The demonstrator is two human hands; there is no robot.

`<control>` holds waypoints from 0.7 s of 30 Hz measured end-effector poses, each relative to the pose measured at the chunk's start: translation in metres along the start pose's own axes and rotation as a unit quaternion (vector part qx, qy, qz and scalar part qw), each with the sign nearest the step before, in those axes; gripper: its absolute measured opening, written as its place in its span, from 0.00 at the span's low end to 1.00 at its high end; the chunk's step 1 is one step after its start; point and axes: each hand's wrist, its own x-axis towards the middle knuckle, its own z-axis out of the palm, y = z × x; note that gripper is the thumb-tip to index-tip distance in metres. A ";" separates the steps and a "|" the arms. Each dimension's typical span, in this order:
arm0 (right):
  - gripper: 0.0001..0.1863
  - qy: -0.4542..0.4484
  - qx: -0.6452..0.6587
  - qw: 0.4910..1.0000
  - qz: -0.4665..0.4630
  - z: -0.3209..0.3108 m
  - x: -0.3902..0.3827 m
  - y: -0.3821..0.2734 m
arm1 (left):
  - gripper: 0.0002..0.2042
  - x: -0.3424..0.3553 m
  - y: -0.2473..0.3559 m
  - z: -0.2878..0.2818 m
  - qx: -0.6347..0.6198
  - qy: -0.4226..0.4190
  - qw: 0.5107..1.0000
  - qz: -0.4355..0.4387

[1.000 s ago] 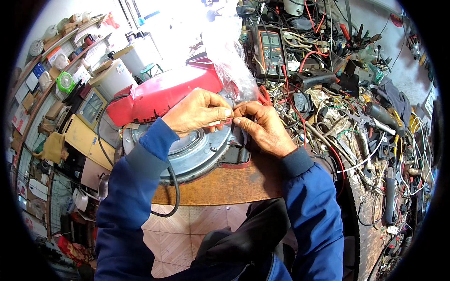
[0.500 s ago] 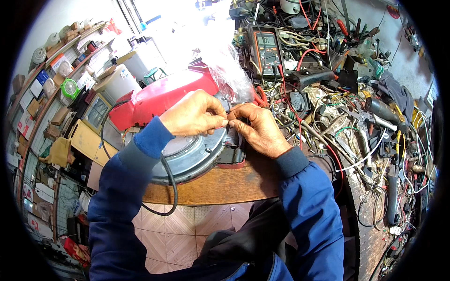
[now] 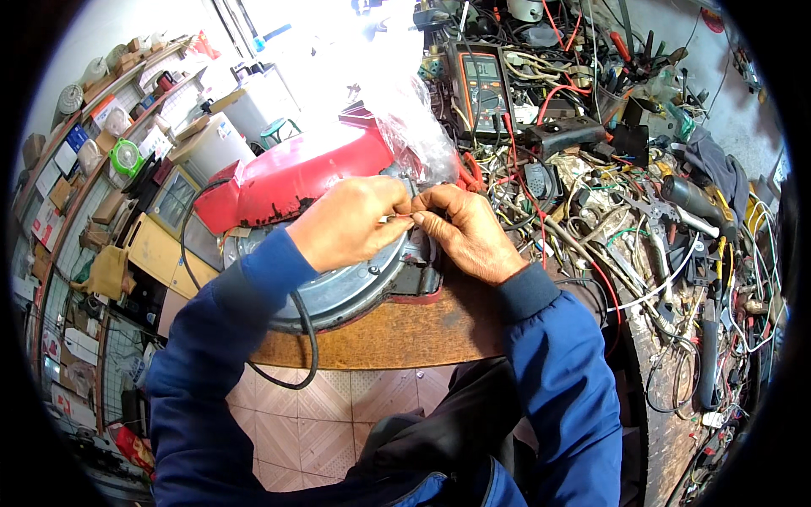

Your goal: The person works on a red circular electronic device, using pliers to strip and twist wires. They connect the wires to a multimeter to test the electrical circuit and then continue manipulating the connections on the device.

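Over a round grey metal machine base (image 3: 355,291), my two hands meet with their fingertips almost touching. My left hand (image 3: 348,221) is closed in a pinch on a thin wire (image 3: 400,216), of which only a short reddish piece shows between the fingers. From the other side my right hand (image 3: 470,233) pinches the same wire between thumb and forefinger. Behind my left hand lies a red housing (image 3: 296,177) with dark grime along its lower edge. A black cable (image 3: 313,338) loops down past the table's front edge below my left wrist.
A multimeter (image 3: 482,89) stands at the back, right of a clear plastic bag (image 3: 414,139). Tangled wires, pliers (image 3: 655,211) and other tools heap the right side. The wooden table (image 3: 422,334) ends close to me. Loaded shelves (image 3: 84,186) line the left wall.
My left hand has turned and lowered slightly, its back now more toward me, and its elbow has shifted outward. My right hand keeps its pinch almost in place.
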 end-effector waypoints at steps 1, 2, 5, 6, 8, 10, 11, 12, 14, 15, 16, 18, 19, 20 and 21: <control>0.06 0.004 -0.003 1.000 -0.005 0.001 0.000 -0.001 | 0.08 0.001 -0.002 -0.003 -0.091 -0.014 0.995 -0.041; 0.06 0.009 -0.005 1.000 -0.009 0.002 -0.001 0.000 | 0.08 0.003 -0.005 -0.002 -0.127 -0.025 0.989 -0.074; 0.06 0.011 0.002 1.000 -0.009 0.003 0.000 -0.003 | 0.08 0.008 -0.007 -0.005 -0.151 -0.036 0.982 -0.108; 0.06 0.013 0.004 1.000 -0.008 0.003 0.000 -0.002 | 0.08 0.009 -0.008 -0.005 -0.129 -0.028 0.988 -0.080; 0.06 0.016 0.008 1.000 -0.006 0.004 0.000 -0.002 | 0.07 0.009 -0.010 -0.003 -0.083 -0.011 0.996 -0.026; 0.06 0.026 0.010 1.000 -0.003 0.005 0.000 -0.001 | 0.07 0.009 -0.006 0.000 0.027 0.044 0.998 0.039; 0.07 0.031 0.011 0.999 -0.002 0.005 0.000 0.000 | 0.07 0.009 -0.003 0.003 0.082 0.071 0.992 0.071; 0.07 0.033 -0.001 0.999 -0.002 0.005 0.000 -0.001 | 0.07 0.008 0.002 0.006 0.107 0.083 0.989 0.059; 0.07 0.036 -0.024 0.999 0.000 0.005 0.000 -0.004 | 0.07 0.005 0.012 0.014 0.156 0.106 0.982 0.033; 0.07 0.037 -0.014 0.999 0.005 0.004 0.000 -0.007 | 0.07 0.003 0.013 0.016 0.158 0.101 0.982 0.022; 0.07 0.038 -0.005 0.999 0.010 0.005 -0.001 -0.009 | 0.06 0.003 0.012 0.015 0.122 0.101 0.987 0.010; 0.07 0.043 -0.013 0.999 -0.001 0.005 -0.001 -0.009 | 0.06 0.003 0.007 0.010 0.048 0.100 0.994 -0.015; 0.07 0.048 -0.031 0.998 -0.016 0.006 -0.001 -0.006 | 0.06 0.004 0.002 0.005 -0.002 0.053 0.997 -0.049; 0.06 0.052 -0.048 0.997 -0.032 0.007 -0.002 -0.004 | 0.07 0.008 -0.001 0.002 -0.036 0.009 0.995 -0.088; 0.06 0.058 -0.057 0.996 -0.045 0.008 -0.002 -0.002 | 0.07 0.012 0.000 -0.005 -0.069 -0.035 0.989 -0.128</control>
